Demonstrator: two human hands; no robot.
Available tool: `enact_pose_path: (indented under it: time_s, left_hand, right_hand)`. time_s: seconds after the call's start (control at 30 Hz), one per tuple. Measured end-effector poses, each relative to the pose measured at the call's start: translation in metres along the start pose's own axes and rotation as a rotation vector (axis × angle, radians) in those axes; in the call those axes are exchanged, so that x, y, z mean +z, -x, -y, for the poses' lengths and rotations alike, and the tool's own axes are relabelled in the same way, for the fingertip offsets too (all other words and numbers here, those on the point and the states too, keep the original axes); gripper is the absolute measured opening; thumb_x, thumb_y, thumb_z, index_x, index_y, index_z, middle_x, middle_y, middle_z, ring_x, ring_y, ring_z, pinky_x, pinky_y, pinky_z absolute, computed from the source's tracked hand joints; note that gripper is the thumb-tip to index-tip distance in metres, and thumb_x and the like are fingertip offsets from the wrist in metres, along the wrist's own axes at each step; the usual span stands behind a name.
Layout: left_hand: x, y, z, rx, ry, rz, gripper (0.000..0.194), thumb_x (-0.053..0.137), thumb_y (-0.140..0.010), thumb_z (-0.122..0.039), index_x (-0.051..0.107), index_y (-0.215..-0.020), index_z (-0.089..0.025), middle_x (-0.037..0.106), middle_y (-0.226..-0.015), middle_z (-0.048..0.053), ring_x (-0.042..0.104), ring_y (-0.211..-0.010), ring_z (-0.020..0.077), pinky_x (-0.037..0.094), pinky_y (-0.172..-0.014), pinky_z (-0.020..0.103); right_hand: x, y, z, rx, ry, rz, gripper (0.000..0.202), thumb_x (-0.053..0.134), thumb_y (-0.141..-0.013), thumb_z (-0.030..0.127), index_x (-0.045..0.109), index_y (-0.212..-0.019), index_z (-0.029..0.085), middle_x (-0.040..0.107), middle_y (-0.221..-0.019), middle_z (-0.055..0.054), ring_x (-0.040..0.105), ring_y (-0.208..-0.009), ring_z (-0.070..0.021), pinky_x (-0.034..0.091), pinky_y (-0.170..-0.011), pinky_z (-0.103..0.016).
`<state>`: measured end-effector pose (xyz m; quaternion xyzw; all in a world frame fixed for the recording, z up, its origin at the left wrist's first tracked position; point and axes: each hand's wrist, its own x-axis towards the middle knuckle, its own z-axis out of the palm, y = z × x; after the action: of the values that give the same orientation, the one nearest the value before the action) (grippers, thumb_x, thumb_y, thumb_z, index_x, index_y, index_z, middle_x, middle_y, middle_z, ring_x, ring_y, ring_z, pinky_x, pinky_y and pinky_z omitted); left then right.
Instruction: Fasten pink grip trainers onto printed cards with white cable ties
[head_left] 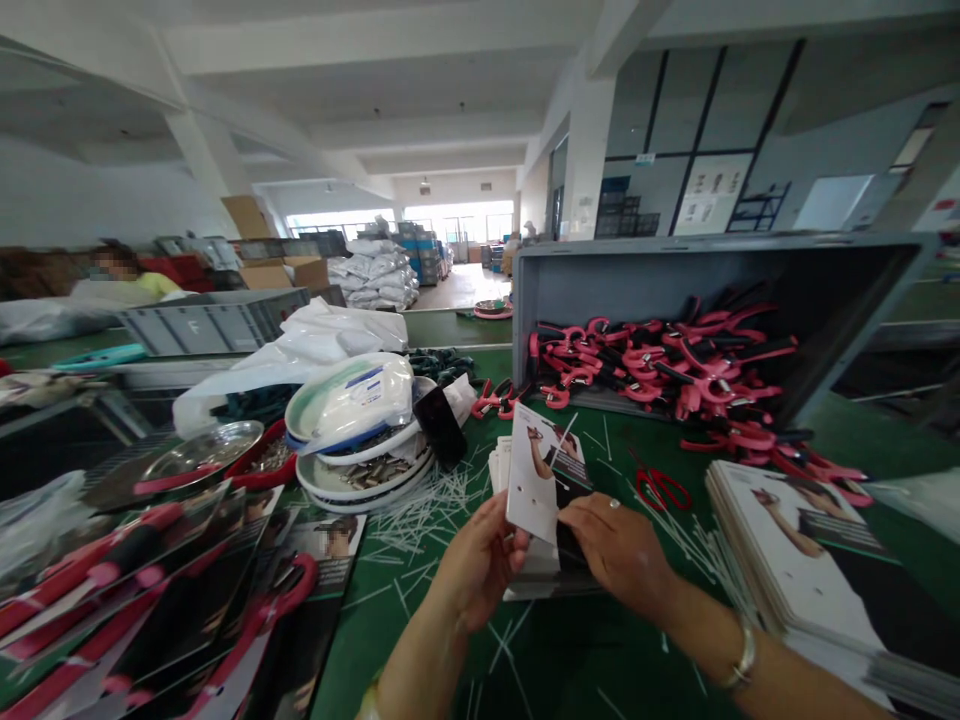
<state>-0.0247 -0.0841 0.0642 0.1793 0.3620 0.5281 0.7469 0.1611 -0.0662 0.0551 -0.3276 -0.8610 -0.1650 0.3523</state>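
From the wearer's head camera, I see the left hand (484,560) with its grip pinching the lower left part of a flat white-and-black printed card (534,492). The card stands tilted above a thick stack of matching cards (529,585) on the green table (570,655). A thin white plastic tie (564,440) slants across its upper part. The right hand (621,550) is at the card's right edge, fingers curled; I cannot tell whether its grip pinches anything.

More thin white ties (431,510) lie scattered to the left of the stack. To its right are red-handled scissors (661,490) and a second tall stack of printed cards (814,560). Behind, a grey plastic crate (592,275) lies with its open side towards the wearer, heaped with pink-and-black-handled tools (645,355). At the left, similar pink-handled tools (259,630) lie on printed cards, near round white trays (360,495) with small metal parts.
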Motion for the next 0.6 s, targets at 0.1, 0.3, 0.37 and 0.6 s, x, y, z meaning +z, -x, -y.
enact_pose_path:
  time_s: [0.1, 0.3, 0.37, 0.6]
  left_hand:
    - [0.006, -0.002, 0.012, 0.115, -0.059, -0.048, 0.032, 0.077, -0.065, -0.024, 0.057, -0.089, -0.017, 0.058, -0.068, -0.004, 0.055, -0.051, 0.0055, 0.043, -0.043, 0.013]
    - [0.009, -0.01, 0.022, 0.427, -0.245, -0.068, 0.032, 0.074, -0.065, -0.037, 0.057, -0.082, -0.017, 0.061, -0.071, -0.003, 0.054, -0.058, 0.0071, 0.045, -0.056, 0.018]
    - [0.012, -0.01, 0.023, 0.451, -0.27, -0.061, 0.03, 0.072, -0.068, -0.039, 0.056, -0.08, -0.017, 0.062, -0.071, -0.002, 0.054, -0.06, 0.0089, 0.045, -0.058, 0.021]
    - [0.027, -0.003, 0.021, 0.749, -0.577, -0.062, 0.016, 0.064, -0.075, -0.035, 0.062, -0.078, -0.02, 0.064, -0.076, 0.002, 0.057, -0.066, 0.0151, 0.045, -0.065, 0.025]
  right_hand:
    - [0.002, -0.005, -0.004, 0.049, -0.069, -0.013, 0.024, 0.04, -0.088, 0.01, 0.063, -0.091, 0.016, 0.068, -0.085, -0.007, 0.061, -0.081, -0.0154, 0.05, -0.074, -0.027]
    - [-0.011, -0.012, 0.008, 0.161, -0.13, 0.03, 0.02, 0.045, -0.09, 0.023, 0.063, -0.098, 0.018, 0.068, -0.096, -0.008, 0.061, -0.092, -0.0181, 0.046, -0.086, -0.037]
    - [-0.018, -0.01, 0.02, 0.211, -0.123, 0.087, 0.03, 0.049, -0.089, 0.035, 0.059, -0.11, 0.017, 0.066, -0.107, -0.01, 0.058, -0.101, -0.0219, 0.038, -0.097, -0.047]
    - [-0.029, -0.009, 0.035, 0.34, 0.029, 0.017, 0.034, 0.05, -0.088, 0.033, 0.056, -0.118, 0.019, 0.062, -0.116, -0.011, 0.053, -0.109, -0.0266, 0.028, -0.101, -0.054]
